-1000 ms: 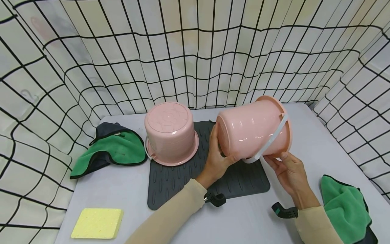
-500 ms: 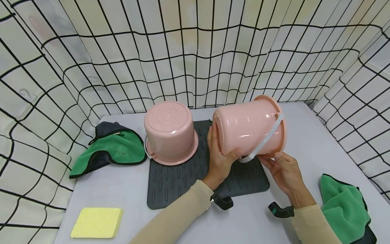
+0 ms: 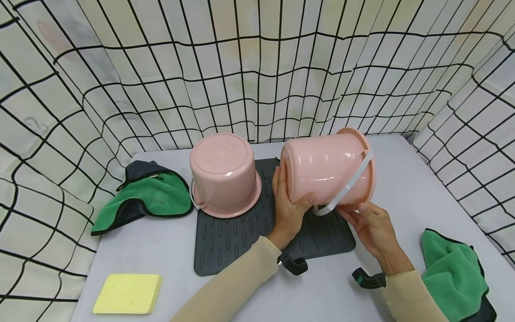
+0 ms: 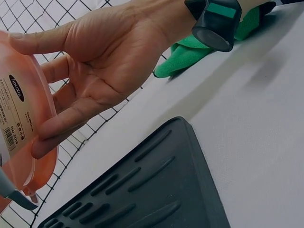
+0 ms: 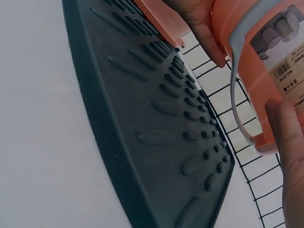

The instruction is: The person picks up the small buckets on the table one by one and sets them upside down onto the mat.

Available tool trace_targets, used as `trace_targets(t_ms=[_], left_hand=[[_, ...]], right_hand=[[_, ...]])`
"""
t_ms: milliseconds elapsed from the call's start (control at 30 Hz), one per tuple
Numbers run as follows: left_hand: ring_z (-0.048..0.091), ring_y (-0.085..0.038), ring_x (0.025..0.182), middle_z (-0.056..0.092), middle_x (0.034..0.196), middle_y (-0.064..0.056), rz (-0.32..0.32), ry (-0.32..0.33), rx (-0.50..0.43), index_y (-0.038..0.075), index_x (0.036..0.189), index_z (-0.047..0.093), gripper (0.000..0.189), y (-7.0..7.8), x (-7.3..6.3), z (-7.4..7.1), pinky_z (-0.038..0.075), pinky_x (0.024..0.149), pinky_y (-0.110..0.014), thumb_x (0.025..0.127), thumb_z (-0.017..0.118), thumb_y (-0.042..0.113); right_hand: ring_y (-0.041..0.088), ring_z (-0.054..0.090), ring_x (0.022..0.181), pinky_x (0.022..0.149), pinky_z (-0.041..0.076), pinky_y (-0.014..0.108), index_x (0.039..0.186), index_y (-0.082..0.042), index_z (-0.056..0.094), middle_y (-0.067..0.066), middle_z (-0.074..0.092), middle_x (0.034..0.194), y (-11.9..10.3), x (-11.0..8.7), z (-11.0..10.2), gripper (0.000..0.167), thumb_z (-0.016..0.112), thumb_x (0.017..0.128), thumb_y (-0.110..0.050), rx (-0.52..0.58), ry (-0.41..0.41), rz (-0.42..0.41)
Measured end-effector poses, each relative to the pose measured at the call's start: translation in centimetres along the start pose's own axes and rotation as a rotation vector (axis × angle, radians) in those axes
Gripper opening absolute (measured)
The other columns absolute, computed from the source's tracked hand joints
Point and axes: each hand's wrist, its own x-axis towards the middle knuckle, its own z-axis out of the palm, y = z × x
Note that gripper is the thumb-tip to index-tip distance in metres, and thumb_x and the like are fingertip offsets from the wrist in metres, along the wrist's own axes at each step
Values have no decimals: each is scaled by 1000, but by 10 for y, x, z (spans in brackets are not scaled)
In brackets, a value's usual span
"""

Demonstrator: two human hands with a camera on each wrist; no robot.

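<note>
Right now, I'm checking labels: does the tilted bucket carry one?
Yes, the right wrist view shows a label with a barcode on the tilted bucket.

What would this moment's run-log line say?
left hand: holds tilted bucket near base | right hand: holds its rim | other bucket: upside down on dark mat | sponge: on table
</note>
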Motion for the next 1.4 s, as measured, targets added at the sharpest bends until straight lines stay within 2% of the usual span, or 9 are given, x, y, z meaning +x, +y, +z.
trace_targets(t_ms=[233, 367, 500, 767, 933, 1033, 1133, 1267, 1400], left_hand=[[27, -27, 151, 10, 170, -5, -44, 12, 2, 22, 169, 17, 115, 2, 0, 0, 40, 116, -48, 83, 71, 75], [24, -28, 152, 12, 170, -6, -49, 26, 11, 22, 169, 19, 111, 3, 0, -1, 39, 116, -48, 85, 72, 72], [27, -29, 150, 14, 170, -7, -43, 38, 18, 22, 168, 21, 107, 2, 1, -3, 39, 115, -46, 87, 72, 69], [33, -27, 147, 16, 170, -5, -43, 42, 9, 22, 168, 24, 102, 0, 2, -9, 44, 112, -41, 89, 72, 63], [34, -27, 147, 17, 170, -4, -50, 55, 20, 21, 168, 24, 102, 2, -1, -15, 45, 111, -38, 88, 74, 61], [35, -28, 146, 18, 170, -6, -30, 55, 20, 17, 167, 24, 103, 2, 0, -19, 47, 110, -35, 89, 75, 59], [35, -28, 147, 18, 170, -6, -4, 48, 31, 16, 167, 24, 103, 2, 5, -23, 46, 110, -34, 89, 74, 60], [35, -28, 148, 18, 170, -5, 17, 20, 70, 17, 167, 24, 104, 4, 15, -29, 45, 113, -42, 88, 73, 65], [28, -30, 152, 16, 171, -7, 18, -23, 145, 18, 167, 24, 108, 9, 23, -35, 41, 115, -51, 86, 70, 72]], right_hand=[[20, 69, 121, 105, 49, 37, 130, -5, 74, 6, 69, 127, 1, -1, 1, 32, 49, 110, -6, -6, -10, 0], [20, 69, 120, 105, 50, 37, 129, -4, 74, 7, 70, 126, 3, -1, 1, 31, 50, 110, -7, 5, -9, -3], [21, 69, 120, 105, 50, 37, 127, -3, 74, 7, 70, 125, 3, -1, 3, 30, 52, 109, -9, -9, -2, 3], [24, 70, 118, 103, 53, 39, 124, -6, 76, 7, 72, 123, 3, 1, 6, 29, 51, 110, -12, -73, -7, 52], [26, 71, 118, 99, 55, 40, 127, -5, 74, 8, 74, 125, 2, 0, 9, 30, 49, 111, -9, -131, -25, 81], [26, 72, 116, 97, 57, 40, 129, -3, 72, 7, 74, 126, 0, -1, 11, 31, 48, 111, -7, -196, -23, 73], [25, 74, 112, 93, 58, 39, 134, 5, 67, 9, 74, 125, -5, 0, 13, 31, 50, 110, -4, -289, 5, 37], [22, 77, 104, 90, 59, 36, 137, 12, 60, 8, 78, 117, -13, 1, 13, 33, 55, 107, -1, -441, 52, 14], [21, 78, 98, 88, 59, 29, 137, 8, 63, 2, 80, 109, -21, -1, 14, 34, 61, 104, -1, -608, 82, 26]])
